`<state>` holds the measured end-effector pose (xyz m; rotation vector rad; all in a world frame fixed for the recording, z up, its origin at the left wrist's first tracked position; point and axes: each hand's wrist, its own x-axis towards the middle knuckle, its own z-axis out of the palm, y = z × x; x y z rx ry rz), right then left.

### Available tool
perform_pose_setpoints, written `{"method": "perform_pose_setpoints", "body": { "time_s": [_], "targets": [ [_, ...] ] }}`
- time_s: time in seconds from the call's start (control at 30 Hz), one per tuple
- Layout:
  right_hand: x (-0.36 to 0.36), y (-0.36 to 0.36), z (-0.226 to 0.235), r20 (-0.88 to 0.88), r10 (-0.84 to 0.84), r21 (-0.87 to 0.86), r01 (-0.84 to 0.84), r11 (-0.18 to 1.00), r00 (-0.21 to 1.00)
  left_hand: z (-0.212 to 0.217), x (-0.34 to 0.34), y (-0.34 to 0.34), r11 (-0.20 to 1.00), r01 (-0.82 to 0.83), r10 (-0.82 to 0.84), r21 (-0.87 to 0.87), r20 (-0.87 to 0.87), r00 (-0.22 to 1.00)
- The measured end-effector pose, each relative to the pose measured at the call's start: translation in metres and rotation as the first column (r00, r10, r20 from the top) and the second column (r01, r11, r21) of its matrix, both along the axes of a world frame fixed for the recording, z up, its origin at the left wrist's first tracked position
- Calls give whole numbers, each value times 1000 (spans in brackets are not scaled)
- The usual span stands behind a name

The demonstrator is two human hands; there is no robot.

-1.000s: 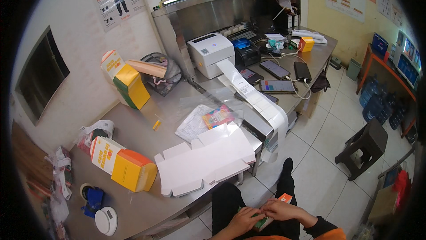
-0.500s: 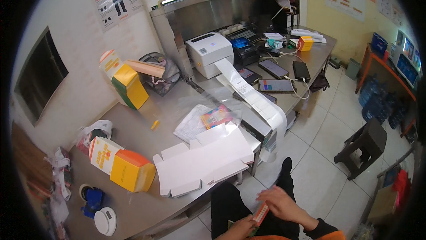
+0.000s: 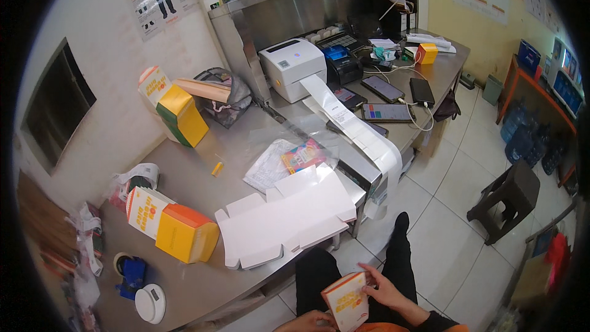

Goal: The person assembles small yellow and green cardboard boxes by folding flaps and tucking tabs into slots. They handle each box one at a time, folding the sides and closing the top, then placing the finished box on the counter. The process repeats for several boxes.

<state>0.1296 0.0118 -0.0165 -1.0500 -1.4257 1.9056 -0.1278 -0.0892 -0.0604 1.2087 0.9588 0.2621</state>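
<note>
Steel table (image 3: 246, 141) fills the centre-left of frame, w/ a raised steel counter (image 3: 319, 6) behind it at the top. On the table, lower centre: 1 stack of flat white cardboard blanks (image 3: 286, 215). Upper centre: 1 white label printer (image 3: 292, 68), w/ 1 long paper strip (image 3: 359, 135) running from it down off the table edge. 2 yellow-and-white boxes: one upper left (image 3: 175, 111), one lower left (image 3: 175, 227). 1 clear plastic bag (image 3: 283, 160) mid-frame. 3 phones (image 3: 387, 111) upper right of centre. 1 dark stool (image 3: 507, 200) on the tiled floor at right. 1 small white scale (image 3: 150, 302) bottom left.

Bottom centre, over the lap: 1 small orange-and-white carton (image 3: 347, 301). Right hand (image 3: 384, 289) clasps its right side, fingers wrapped on it. Left hand (image 3: 307, 321) touches its lower left corner; grip mostly cut off by the frame edge, can't tell how tight.
</note>
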Motion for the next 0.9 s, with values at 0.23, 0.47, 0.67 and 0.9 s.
{"method": "perform_pose_setpoints", "body": {
  "time_s": [0.23, 0.47, 0.67, 0.9],
  "targets": [
    [2, 32, 24, 122, -5, 255, -26, 967, 993, 28, 31, 24, 919, -181, 287, 351, -278, 917],
    [-10, 23, 32, 153, -55, 208, 22, 978, 987, 63, 65, 61, 685, -614, 650, 393, 52, 758],
    [-4, 21, 39, 339, -148, 517, -53, 854, 929, 73, 59, 67, 705, -492, 586, 510, -29, 810],
    [-12, 23, 43, 307, -167, 525, -21, 851, 937, 73, 61, 73, 484, -634, 683, 603, 193, 705]
  ]
}}
